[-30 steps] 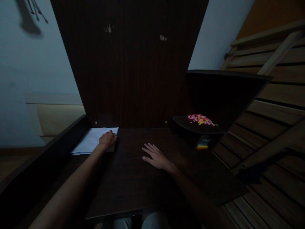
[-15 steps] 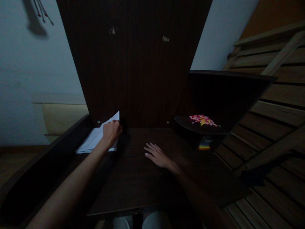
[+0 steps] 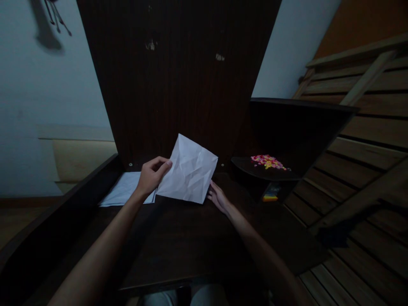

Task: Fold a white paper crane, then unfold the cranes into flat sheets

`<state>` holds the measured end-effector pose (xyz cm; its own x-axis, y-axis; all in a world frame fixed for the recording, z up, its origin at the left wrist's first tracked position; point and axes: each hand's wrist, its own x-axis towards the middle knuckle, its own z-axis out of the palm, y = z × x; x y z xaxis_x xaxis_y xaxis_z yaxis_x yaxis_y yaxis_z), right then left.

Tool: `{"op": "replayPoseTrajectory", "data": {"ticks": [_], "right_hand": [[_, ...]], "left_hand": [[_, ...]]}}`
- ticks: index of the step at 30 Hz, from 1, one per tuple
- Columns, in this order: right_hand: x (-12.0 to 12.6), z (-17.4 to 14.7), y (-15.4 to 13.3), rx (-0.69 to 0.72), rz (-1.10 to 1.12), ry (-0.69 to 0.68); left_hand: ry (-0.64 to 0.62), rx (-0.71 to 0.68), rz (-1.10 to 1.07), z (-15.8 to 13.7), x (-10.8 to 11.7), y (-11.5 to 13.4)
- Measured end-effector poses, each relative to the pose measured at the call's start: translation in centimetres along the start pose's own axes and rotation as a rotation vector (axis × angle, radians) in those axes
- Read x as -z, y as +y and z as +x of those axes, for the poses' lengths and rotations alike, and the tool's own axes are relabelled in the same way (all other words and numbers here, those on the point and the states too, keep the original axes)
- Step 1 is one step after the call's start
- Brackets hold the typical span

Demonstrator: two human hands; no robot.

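A creased white sheet of paper (image 3: 191, 170) is held up, tilted, above the dark desk. My left hand (image 3: 153, 175) pinches its left edge between thumb and fingers. At the lower right edge is my right hand (image 3: 218, 197), its fingers partly behind the paper; whether they grip it or only touch it I cannot tell. More white paper (image 3: 123, 189) lies flat in a stack at the left of the desk, partly behind my left hand and forearm.
Pink, red and yellow small pieces (image 3: 268, 162) lie heaped on a curved corner shelf (image 3: 242, 165) at the right. Below it sits a yellow-edged item (image 3: 270, 198). A raised side board (image 3: 63, 212) bounds the desk (image 3: 191, 246) on the left; a tall dark panel (image 3: 181, 85) rises behind.
My left hand has drawn one sheet off the stack and carried it to the right. My right hand has risen from the desk top to the sheet's lower right edge.
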<state>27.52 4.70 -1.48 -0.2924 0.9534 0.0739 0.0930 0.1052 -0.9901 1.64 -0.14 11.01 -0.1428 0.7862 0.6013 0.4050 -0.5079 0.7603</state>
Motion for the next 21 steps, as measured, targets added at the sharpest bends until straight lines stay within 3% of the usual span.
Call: {"op": "replayPoseTrajectory", "data": {"ticks": [6, 9, 13, 21], "right_hand": [[0.4, 0.9, -1.0, 0.031, 0.193, 0.048], [0.1, 1.1, -0.6, 0.025, 0.282, 0.068], [-0.7, 1.0, 0.2, 0.016, 0.192, 0.063], [0.4, 1.2, 0.9, 0.014, 0.201, 0.204]], "left_hand": [[0.065, 0.26, -0.086, -2.1, 0.0, -6.5], [0.069, 0.344, -0.115, -3.6, -0.5, -8.7], [-0.04, 0.357, -0.085, -4.5, -1.2, -9.6], [-0.049, 0.408, -0.037, -4.4, -1.2, -10.3]]}}
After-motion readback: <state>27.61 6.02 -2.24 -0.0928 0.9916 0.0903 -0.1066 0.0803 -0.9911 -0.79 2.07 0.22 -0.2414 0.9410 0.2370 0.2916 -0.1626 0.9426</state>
